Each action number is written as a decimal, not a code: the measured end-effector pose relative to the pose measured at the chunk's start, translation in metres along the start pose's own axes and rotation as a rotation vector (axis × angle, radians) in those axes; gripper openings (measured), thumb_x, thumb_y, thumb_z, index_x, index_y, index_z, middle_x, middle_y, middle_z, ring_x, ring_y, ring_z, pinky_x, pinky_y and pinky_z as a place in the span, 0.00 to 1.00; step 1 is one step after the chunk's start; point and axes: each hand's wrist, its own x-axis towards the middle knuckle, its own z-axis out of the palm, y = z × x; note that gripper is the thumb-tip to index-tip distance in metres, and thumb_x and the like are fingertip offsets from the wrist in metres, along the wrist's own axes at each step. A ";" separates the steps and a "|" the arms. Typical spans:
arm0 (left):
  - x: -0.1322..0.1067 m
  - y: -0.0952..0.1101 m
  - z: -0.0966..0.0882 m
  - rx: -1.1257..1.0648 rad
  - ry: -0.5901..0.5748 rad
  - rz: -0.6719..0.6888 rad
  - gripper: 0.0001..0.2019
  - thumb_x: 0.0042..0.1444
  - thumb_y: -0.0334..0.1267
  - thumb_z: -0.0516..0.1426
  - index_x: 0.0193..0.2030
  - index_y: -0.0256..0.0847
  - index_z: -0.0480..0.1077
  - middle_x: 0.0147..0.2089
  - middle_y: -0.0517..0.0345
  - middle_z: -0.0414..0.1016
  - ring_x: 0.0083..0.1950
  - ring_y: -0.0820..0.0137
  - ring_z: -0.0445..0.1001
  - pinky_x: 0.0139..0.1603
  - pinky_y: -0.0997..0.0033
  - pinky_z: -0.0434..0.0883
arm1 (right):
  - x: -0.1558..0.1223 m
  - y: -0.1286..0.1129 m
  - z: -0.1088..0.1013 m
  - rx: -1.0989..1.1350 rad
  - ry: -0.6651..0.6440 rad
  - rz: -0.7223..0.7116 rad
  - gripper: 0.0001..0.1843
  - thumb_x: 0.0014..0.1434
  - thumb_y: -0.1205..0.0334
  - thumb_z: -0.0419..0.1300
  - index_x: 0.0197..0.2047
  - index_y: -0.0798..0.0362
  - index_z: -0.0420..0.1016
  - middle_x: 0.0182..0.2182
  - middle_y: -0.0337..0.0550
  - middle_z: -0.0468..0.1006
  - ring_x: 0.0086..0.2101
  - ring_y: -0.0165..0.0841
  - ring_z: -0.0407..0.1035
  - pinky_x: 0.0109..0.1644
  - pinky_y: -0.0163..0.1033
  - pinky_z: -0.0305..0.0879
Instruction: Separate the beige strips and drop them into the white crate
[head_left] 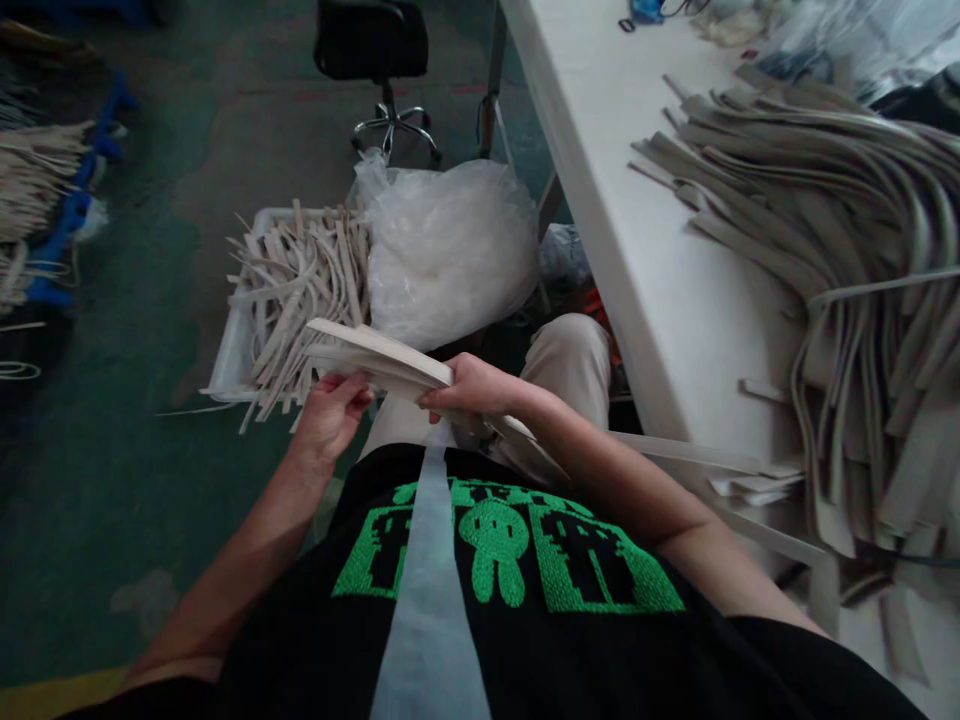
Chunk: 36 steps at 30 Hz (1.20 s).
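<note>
A bundle of long, flat, off-white strips (390, 358) lies across my lap, its ends pointing forward and left. My right hand (472, 385) is wrapped round the bundle. Close to its left ends, my left hand (335, 410) is closed in a pinch at the lower edge of the strips; what its fingertips hold is too small to make out. The strips run on under my right forearm toward the table. Just beyond my left hand stands a white bin (231, 352) heaped with loose, tangled strips (300, 275).
A large, full plastic bag (454, 245) sits beside the bin. On the right, a white table (600, 190) carries a big pile of grey-beige strips (840, 190), partly tied. An office chair (375, 45) stands ahead. Blue pallets (64, 235) with more strips are at far left.
</note>
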 end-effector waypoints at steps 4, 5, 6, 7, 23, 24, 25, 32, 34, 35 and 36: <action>-0.001 0.000 0.005 0.010 -0.058 -0.033 0.23 0.25 0.39 0.79 0.23 0.38 0.72 0.21 0.64 0.72 0.22 0.77 0.69 0.26 0.78 0.72 | 0.000 0.000 0.004 -0.011 0.087 -0.028 0.08 0.59 0.64 0.65 0.40 0.61 0.80 0.23 0.38 0.79 0.18 0.21 0.58 0.21 0.28 0.54; -0.003 -0.002 0.009 0.005 -0.094 -0.039 0.22 0.26 0.39 0.79 0.24 0.38 0.73 0.21 0.64 0.72 0.22 0.78 0.69 0.26 0.79 0.71 | 0.003 -0.002 0.005 -0.010 0.113 -0.023 0.08 0.60 0.64 0.64 0.38 0.61 0.80 0.23 0.38 0.79 0.18 0.21 0.59 0.21 0.28 0.55; -0.005 -0.005 0.014 0.002 -0.126 -0.040 0.22 0.27 0.39 0.79 0.25 0.38 0.73 0.22 0.64 0.72 0.23 0.79 0.68 0.26 0.79 0.71 | 0.006 -0.003 0.007 -0.002 0.129 -0.015 0.08 0.60 0.65 0.64 0.37 0.62 0.80 0.23 0.38 0.79 0.18 0.21 0.59 0.21 0.28 0.55; -0.007 -0.008 0.019 0.003 -0.148 -0.034 0.21 0.28 0.39 0.79 0.26 0.38 0.74 0.22 0.65 0.73 0.23 0.79 0.68 0.26 0.80 0.70 | 0.008 -0.004 0.007 0.013 0.134 -0.011 0.08 0.61 0.64 0.63 0.37 0.62 0.80 0.23 0.39 0.79 0.18 0.22 0.59 0.21 0.28 0.55; -0.016 -0.027 0.009 -0.190 0.086 -0.251 0.13 0.45 0.29 0.73 0.27 0.38 0.72 0.23 0.64 0.74 0.23 0.77 0.73 0.27 0.79 0.74 | -0.026 0.013 -0.006 0.037 0.118 0.059 0.08 0.61 0.62 0.65 0.37 0.59 0.78 0.20 0.35 0.76 0.16 0.22 0.59 0.20 0.30 0.55; -0.019 -0.027 0.010 -0.185 0.077 -0.237 0.14 0.43 0.28 0.73 0.26 0.38 0.72 0.23 0.64 0.74 0.24 0.77 0.73 0.27 0.79 0.74 | -0.030 0.013 -0.006 0.013 0.147 0.059 0.09 0.60 0.61 0.65 0.36 0.59 0.78 0.19 0.35 0.75 0.16 0.22 0.59 0.21 0.30 0.55; -0.022 -0.025 0.011 -0.188 0.064 -0.221 0.15 0.42 0.27 0.74 0.26 0.38 0.71 0.23 0.64 0.73 0.24 0.77 0.73 0.28 0.78 0.74 | -0.033 0.012 -0.006 -0.012 0.173 0.052 0.10 0.60 0.60 0.66 0.35 0.59 0.77 0.19 0.35 0.74 0.17 0.23 0.60 0.21 0.30 0.55; -0.047 -0.010 0.030 -0.190 -0.142 -0.116 0.17 0.36 0.32 0.76 0.28 0.38 0.74 0.24 0.66 0.72 0.24 0.79 0.71 0.31 0.78 0.75 | -0.038 -0.004 0.006 -0.102 0.218 -0.033 0.10 0.60 0.59 0.65 0.33 0.58 0.78 0.20 0.36 0.75 0.21 0.25 0.63 0.25 0.31 0.55; -0.049 -0.006 0.031 -0.163 -0.157 -0.097 0.17 0.35 0.32 0.76 0.30 0.39 0.75 0.25 0.65 0.74 0.25 0.79 0.70 0.31 0.79 0.74 | -0.035 -0.008 0.008 -0.106 0.218 -0.069 0.09 0.61 0.59 0.65 0.36 0.58 0.79 0.21 0.36 0.76 0.22 0.24 0.64 0.26 0.31 0.56; -0.049 -0.003 0.030 -0.150 -0.143 -0.078 0.17 0.35 0.32 0.76 0.30 0.39 0.75 0.25 0.65 0.74 0.24 0.79 0.70 0.30 0.79 0.74 | -0.034 -0.008 0.008 -0.106 0.209 -0.084 0.09 0.61 0.59 0.65 0.37 0.58 0.79 0.22 0.36 0.77 0.22 0.24 0.63 0.26 0.30 0.56; -0.048 0.001 0.027 -0.134 -0.120 -0.052 0.17 0.35 0.31 0.76 0.30 0.40 0.76 0.26 0.65 0.75 0.24 0.78 0.71 0.30 0.79 0.74 | -0.034 -0.009 0.007 -0.108 0.194 -0.095 0.10 0.61 0.59 0.65 0.38 0.59 0.79 0.23 0.37 0.78 0.21 0.24 0.63 0.26 0.30 0.56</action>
